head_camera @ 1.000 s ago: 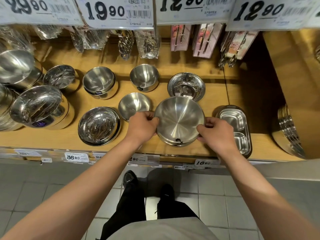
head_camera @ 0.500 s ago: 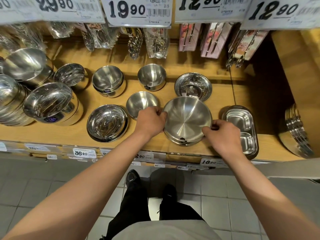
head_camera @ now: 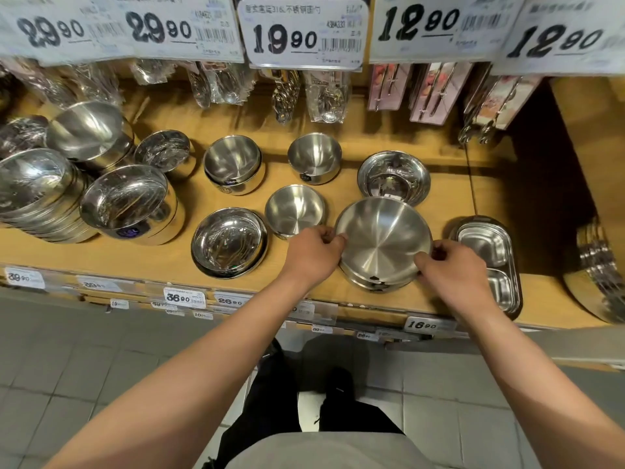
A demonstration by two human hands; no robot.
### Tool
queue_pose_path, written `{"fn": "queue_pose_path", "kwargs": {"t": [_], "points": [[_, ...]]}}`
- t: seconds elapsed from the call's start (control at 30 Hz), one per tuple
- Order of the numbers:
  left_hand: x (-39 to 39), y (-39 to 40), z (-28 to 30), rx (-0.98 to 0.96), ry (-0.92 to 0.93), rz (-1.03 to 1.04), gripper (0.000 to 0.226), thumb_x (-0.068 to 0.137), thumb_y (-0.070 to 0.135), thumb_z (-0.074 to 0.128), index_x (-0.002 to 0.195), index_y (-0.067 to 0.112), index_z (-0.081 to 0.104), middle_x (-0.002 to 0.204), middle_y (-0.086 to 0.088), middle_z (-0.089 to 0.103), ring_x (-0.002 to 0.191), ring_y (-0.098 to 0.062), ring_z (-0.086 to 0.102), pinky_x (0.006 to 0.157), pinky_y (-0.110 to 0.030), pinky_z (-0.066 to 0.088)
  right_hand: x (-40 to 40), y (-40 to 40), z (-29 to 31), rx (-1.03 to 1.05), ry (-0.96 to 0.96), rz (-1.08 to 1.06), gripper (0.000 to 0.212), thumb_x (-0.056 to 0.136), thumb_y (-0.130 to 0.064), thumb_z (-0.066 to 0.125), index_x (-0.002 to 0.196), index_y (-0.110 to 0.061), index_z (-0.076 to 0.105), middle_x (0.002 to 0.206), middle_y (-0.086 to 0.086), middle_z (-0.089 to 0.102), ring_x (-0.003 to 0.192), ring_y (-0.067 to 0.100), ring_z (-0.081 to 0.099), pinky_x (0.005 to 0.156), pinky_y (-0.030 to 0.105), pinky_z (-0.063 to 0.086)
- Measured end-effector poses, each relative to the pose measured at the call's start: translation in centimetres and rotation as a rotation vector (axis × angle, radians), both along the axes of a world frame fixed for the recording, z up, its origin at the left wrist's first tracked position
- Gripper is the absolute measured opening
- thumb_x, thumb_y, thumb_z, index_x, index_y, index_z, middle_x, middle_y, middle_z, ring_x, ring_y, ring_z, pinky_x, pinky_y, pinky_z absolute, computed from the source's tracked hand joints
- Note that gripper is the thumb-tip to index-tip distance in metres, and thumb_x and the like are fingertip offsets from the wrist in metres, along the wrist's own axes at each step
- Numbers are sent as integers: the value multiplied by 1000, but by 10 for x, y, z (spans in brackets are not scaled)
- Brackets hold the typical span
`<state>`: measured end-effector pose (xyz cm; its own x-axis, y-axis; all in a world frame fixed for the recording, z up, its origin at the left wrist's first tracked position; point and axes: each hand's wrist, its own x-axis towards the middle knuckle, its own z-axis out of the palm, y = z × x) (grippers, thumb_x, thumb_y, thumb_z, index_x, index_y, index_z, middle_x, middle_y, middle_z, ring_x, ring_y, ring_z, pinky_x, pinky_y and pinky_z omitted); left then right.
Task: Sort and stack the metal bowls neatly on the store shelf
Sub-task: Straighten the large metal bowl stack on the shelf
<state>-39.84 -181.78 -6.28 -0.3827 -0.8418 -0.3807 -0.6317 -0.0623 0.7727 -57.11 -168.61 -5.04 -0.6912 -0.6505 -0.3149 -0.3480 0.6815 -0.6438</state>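
Setting: a wooden store shelf (head_camera: 338,184) is carrying steel tableware under hanging price cards, with grey floor tiles showing below.
Landmark: the large brushed bowl (head_camera: 384,238) is sitting on top of a short stack at the shelf's front edge.
Left hand: the left hand (head_camera: 313,253) is pinching the large brushed bowl's left rim with curled fingers.
Right hand: the right hand (head_camera: 451,267) is gripping its right rim, fingers curled over the edge.
Change: over the last 1 second the bowl has been sinking lower, and it is now looking level and nested.
Meaning: this stack is probably finishing; letting go seems the next step.
Neighbours: a small bowl (head_camera: 294,209) is lying just left of the landmark, a divided tray (head_camera: 490,262) just right, a shiny dish (head_camera: 394,177) just behind.
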Motion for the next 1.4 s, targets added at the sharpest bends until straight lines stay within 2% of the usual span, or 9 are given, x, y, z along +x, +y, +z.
{"fn": "queue_pose_path", "kwargs": {"t": [0.1,0.3,0.47,0.7,0.8,0.97,1.1,1.23,1.4], "points": [[4,3,-4,-26,-10,-10,27,98,36,63,106,13,74,78,9,67,76,-9,64,54,-3,39,1,-3,1,30,8,0,21,88,-26,67,93,-6,68,85,11,69,87,33,62,69,35,42],[12,4,-7,-28,5,12,31,97,38,63,113,13,72,86,6,69,71,3,56,51,-3,36,6,-9,3,52,1,6,25,91,-26,66,108,-8,69,99,12,70,98,34,63,87,45,54],[19,7,-6,14,39,50,31,96,36,64,100,7,72,95,-11,74,79,-17,63,60,-16,42,7,-12,3,62,-15,29,20,91,-26,66,106,-12,67,97,9,67,95,32,62,85,44,53],[24,13,-8,56,51,59,32,94,38,66,110,12,72,100,-4,74,90,-18,67,70,-18,46,6,-3,-5,22,-90,13,12,89,-28,67,97,-18,67,91,2,71,88,23,63,71,37,45],[27,11,-9,202,185,132,33,94,40,66,115,15,73,101,0,75,92,-15,70,88,-33,59,2,-3,-8,-8,-140,-43,16,90,-33,68,100,-20,68,95,-1,73,93,23,66,78,38,48],[40,0,-16,278,260,386,24,97,30,64,97,7,71,84,-4,75,85,-22,73,94,-48,59,-12,-24,-6,-123,-229,-230,28,87,-43,68,108,-24,65,107,-4,71,101,22,65,87,39,52],[46,-12,-21,410,277,466,29,100,28,60,121,9,65,114,-14,73,100,-28,72,66,-29,63,-35,-58,-8,-182,-408,-343,29,88,-34,69,108,-12,69,101,7,72,90,25,64,79,40,53],[38,-26,-25,550,359,543,37,102,29,59,132,8,56,121,-8,68,100,-20,73,89,-30,60,-60,-91,-22,-181,-427,-427,23,91,-25,67,105,-7,66,106,16,73,91,29,68,79,43,57],[21,-36,-36,518,425,619,14,103,22,58,115,16,54,127,-7,64,92,-14,71,78,-26,62,-70,-106,-40,-169,-461,-453,40,93,-19,73,126,1,62,110,20,72,91,33,72,74,42,63]]}}
